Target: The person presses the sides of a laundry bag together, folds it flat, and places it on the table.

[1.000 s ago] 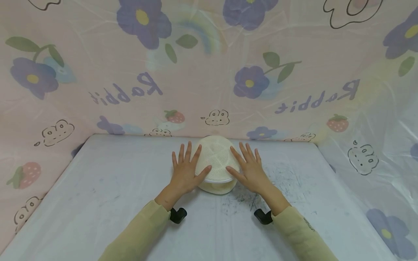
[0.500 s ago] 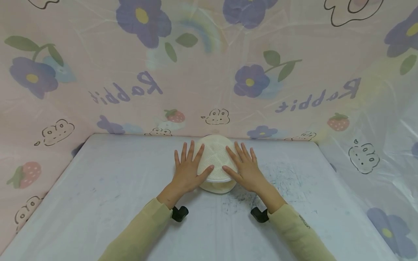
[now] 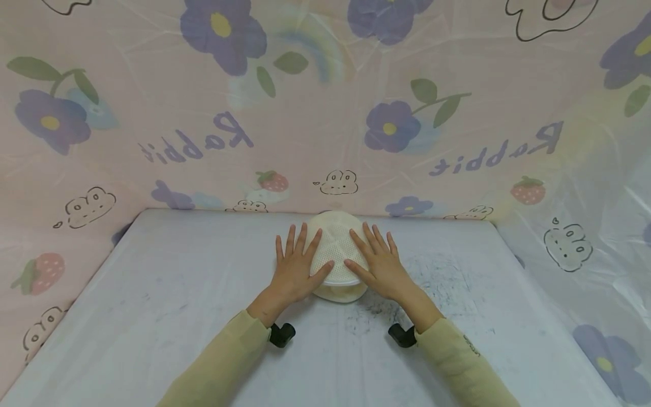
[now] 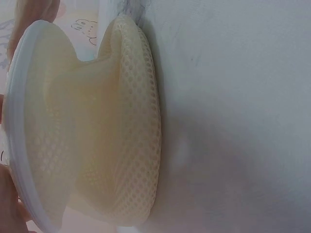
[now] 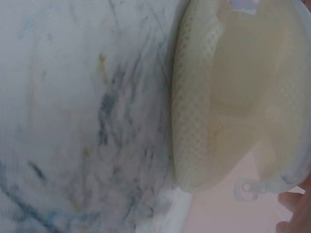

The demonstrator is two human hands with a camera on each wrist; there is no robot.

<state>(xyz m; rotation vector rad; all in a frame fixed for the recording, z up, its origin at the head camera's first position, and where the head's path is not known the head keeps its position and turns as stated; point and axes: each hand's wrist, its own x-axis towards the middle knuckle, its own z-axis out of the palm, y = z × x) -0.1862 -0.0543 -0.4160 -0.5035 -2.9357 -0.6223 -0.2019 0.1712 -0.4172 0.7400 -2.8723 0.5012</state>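
Observation:
A cream mesh laundry bag [image 3: 338, 249], round and puffed up, stands on the table near its far edge. White zipper tape [image 4: 17, 114] rings its upper part in the left wrist view, and a zip pull [image 5: 247, 188] hangs from it in the right wrist view. Below the tape the mesh folds inward above a rounded base. My left hand [image 3: 293, 275] lies along the bag's left side, fingers spread, thumb on the front of the top. On the opposite side my right hand [image 3: 385, 272] mirrors it with straight fingers. The fingers' undersides are hidden in the head view.
A pale sheet covers the table [image 3: 203, 271], with dark scuff marks [image 3: 447, 282] to the right of the bag. A patterned curtain [image 3: 305, 124] closes off the back and both sides. Black wrist mounts [image 3: 282, 335] sit below the wrists.
Both hands have slid slightly inward over the bag, the left one rightward and the right one leftward, so the thumbs are closer together. The bag has stayed in nearly the same spot.

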